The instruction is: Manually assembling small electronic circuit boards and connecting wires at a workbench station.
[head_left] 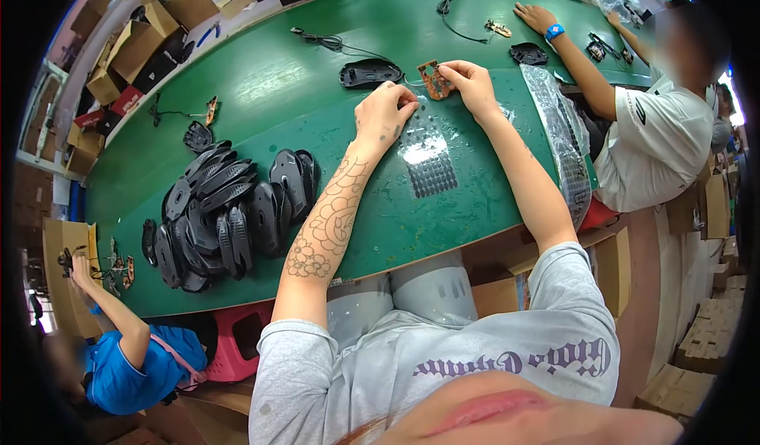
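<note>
My right hand (475, 93) pinches the edge of a small orange-brown circuit board (434, 81), raised a little over the green table. Just left of the board is my left hand (383, 114), thumb and fingertips pressed together; whatever is between them is too small to make out. Beyond that hand lies a black computer mouse shell (369, 73), its hollow side up. Thin pale wires run between the shell and the board. In front of my hands, a clear sheet with rows of small dark round pads (433, 177) lies flat on the table.
A heap of black mouse shells (207, 215) sits left of my forearm. Coiled black cables (321, 39) lie beyond my hands. At right, bubble wrap (558, 132) covers the table's edge near a co-worker's arm (582, 69). Another person in blue (150, 366) works at lower left.
</note>
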Action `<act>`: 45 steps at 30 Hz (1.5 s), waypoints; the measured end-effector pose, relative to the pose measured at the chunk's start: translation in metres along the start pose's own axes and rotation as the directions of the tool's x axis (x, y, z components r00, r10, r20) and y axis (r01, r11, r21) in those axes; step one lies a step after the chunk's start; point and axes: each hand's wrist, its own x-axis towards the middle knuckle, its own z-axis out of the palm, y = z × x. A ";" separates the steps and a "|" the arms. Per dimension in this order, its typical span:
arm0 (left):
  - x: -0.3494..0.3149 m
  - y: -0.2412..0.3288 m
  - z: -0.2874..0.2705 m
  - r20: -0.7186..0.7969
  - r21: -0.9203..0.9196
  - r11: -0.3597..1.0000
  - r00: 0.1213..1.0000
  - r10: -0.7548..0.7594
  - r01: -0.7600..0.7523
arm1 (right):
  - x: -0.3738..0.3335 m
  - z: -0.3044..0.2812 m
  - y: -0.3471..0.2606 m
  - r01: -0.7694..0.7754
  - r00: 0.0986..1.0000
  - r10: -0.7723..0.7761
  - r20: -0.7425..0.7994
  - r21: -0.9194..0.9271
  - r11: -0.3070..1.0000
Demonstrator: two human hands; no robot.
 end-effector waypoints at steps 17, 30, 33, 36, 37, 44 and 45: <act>0.010 -0.001 0.011 -0.274 -0.380 0.922 0.961 -0.032 -0.077 | -0.001 0.001 -0.002 0.013 1.000 -0.013 -0.001 -0.010 1.000; 0.028 -0.003 0.022 -0.236 -0.718 0.695 0.947 -0.219 -0.018 | -0.004 0.006 -0.010 -0.019 0.999 0.019 -0.048 -0.007 1.000; 0.027 -0.001 0.019 -0.207 -0.657 0.753 0.955 -0.211 0.024 | -0.004 0.006 -0.009 0.004 0.998 -0.003 -0.063 0.019 1.000; 0.027 -0.001 0.019 -0.211 -0.663 0.748 0.953 -0.219 0.025 | -0.006 0.009 -0.011 -0.004 0.998 0.006 -0.058 0.038 0.999; 0.027 -0.002 0.019 -0.213 -0.662 0.749 0.953 -0.215 0.021 | -0.006 0.010 -0.011 -0.004 0.998 0.007 -0.061 0.053 0.999; 0.028 -0.004 0.027 -0.252 -0.704 0.710 0.940 -0.232 -0.013 | -0.008 0.013 -0.010 0.018 0.999 -0.014 -0.045 0.084 0.996; 0.028 -0.005 0.027 -0.267 -0.697 0.716 0.936 -0.230 -0.023 | -0.009 0.014 -0.011 0.013 0.999 -0.010 -0.037 0.090 0.996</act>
